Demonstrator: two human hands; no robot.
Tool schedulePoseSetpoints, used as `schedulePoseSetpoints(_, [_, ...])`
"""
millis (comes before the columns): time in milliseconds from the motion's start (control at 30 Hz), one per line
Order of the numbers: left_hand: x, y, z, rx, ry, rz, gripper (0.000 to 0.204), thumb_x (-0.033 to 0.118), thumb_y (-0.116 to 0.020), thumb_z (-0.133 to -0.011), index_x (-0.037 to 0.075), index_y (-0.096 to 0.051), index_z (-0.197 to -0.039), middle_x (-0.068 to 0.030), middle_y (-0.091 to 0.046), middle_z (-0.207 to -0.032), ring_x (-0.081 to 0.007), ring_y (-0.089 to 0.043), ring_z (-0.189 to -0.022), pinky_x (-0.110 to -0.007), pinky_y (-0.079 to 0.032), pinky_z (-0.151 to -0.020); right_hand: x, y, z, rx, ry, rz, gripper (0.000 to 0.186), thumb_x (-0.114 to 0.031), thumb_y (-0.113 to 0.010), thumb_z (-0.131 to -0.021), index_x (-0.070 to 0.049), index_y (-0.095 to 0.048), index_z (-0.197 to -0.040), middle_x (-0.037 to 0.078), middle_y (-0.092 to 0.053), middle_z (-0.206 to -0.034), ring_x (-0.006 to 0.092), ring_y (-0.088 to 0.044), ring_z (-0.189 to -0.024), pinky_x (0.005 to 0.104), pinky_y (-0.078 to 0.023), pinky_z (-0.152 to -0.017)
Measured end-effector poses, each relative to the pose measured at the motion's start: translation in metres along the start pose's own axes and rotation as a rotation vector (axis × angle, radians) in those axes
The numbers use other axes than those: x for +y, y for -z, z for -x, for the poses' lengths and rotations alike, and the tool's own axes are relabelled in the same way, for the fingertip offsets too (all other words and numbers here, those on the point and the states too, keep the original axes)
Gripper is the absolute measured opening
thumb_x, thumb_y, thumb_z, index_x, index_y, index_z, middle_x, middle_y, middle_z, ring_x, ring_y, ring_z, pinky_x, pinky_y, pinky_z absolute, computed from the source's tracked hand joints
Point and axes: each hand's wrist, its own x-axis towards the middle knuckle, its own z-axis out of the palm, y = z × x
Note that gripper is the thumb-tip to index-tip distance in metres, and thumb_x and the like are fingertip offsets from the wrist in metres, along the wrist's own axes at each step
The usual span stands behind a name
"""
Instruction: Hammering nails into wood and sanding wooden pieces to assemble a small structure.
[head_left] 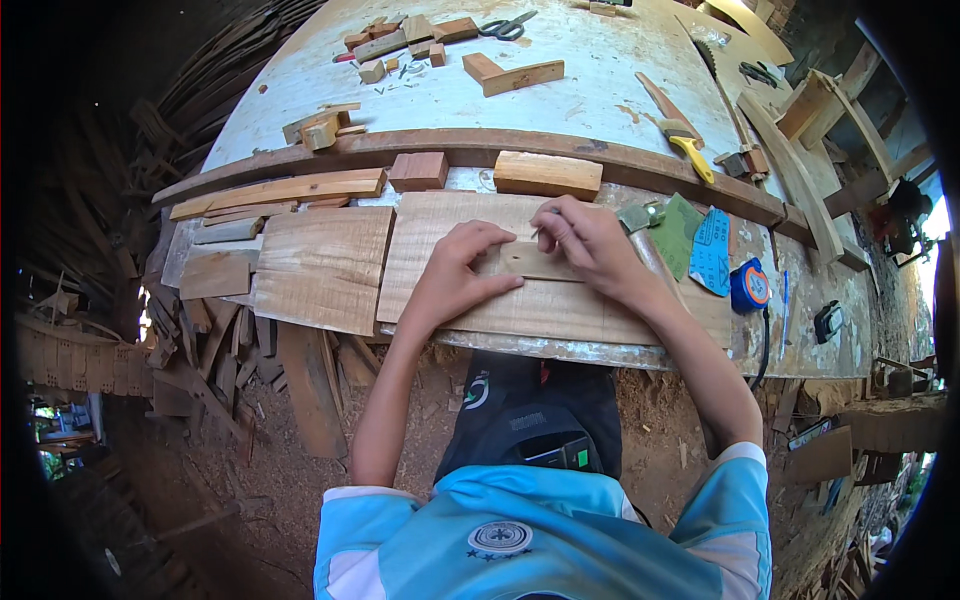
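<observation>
A small flat rectangular strip of pale wood (535,262) lies on a broad light-brown plank (470,260) at the near edge of the white-painted workbench (560,90), serving apparently as a template or straightedge. The left hand (455,272) lies palm-down, fingers spread flat and extended over the strip's left end, pressing it to the plank, presumably so that it cannot slide. The right hand (585,245) rests at the strip's upper right edge, fingers curled and pinched together as though around a thin marking tool; the tool itself is too small to make out. A second wide plank (320,265) lies just to the left, with shorter offcuts (215,270) beyond it. Behind the work, two wooden blocks, one reddish (418,170) and one pale (548,173), sit against a long curved dark batten (450,145). To the right lie green and blue sheets of abrasive paper (695,240) and a blue tape measure (750,287); farther back, a yellow-handled tool (690,150), a wooden try square (510,73) and scissors (505,25). Sawdust covers the ground below.
</observation>
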Motion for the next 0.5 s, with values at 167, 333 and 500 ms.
schedulePoseSetpoints(167, [-0.0032, 0.0016, 0.0019, -0.009, -0.010, -0.098, 0.043, 0.023, -0.080, -0.065, 0.004, -0.064, -0.101, -0.0091, -0.059, -0.101, -0.0256, -0.053, -0.098, -0.035, -0.046, -0.082, 0.0087, -0.0079, -0.0040, -0.113, 0.181, 0.204, 0.017, -0.015, -0.052, -0.092, -0.001, -0.061, -0.093, 0.010, -0.063, -0.074, 0.0204, -0.063, -0.065, 0.0309, -0.048, -0.061])
schedulePoseSetpoints(333, [-0.0018, 0.0027, 0.0016, -0.011, 0.009, -0.076, 0.044, 0.024, -0.079, -0.066, 0.004, -0.064, -0.101, -0.0096, -0.058, -0.101, -0.0262, -0.052, -0.099, -0.036, -0.044, -0.086, 0.0068, -0.0079, -0.0047, -0.196, 0.231, 0.381, 0.018, -0.017, -0.053, -0.090, -0.002, -0.064, -0.092, 0.012, -0.064, -0.082, 0.0267, -0.062, -0.076, 0.0353, -0.048, -0.068])
schedulePoseSetpoints(500, [-0.0006, 0.0010, 0.0015, 0.006, -0.022, -0.087, 0.042, 0.024, -0.078, -0.067, 0.003, -0.064, -0.101, -0.0103, -0.056, -0.103, -0.0262, -0.052, -0.099, -0.035, -0.044, -0.085, 0.0076, -0.0072, -0.0054, -0.220, 0.147, 0.323, 0.017, -0.018, -0.055, -0.089, -0.005, -0.065, -0.094, 0.011, -0.065, -0.087, 0.0281, -0.062, -0.082, 0.0360, -0.048, -0.072])
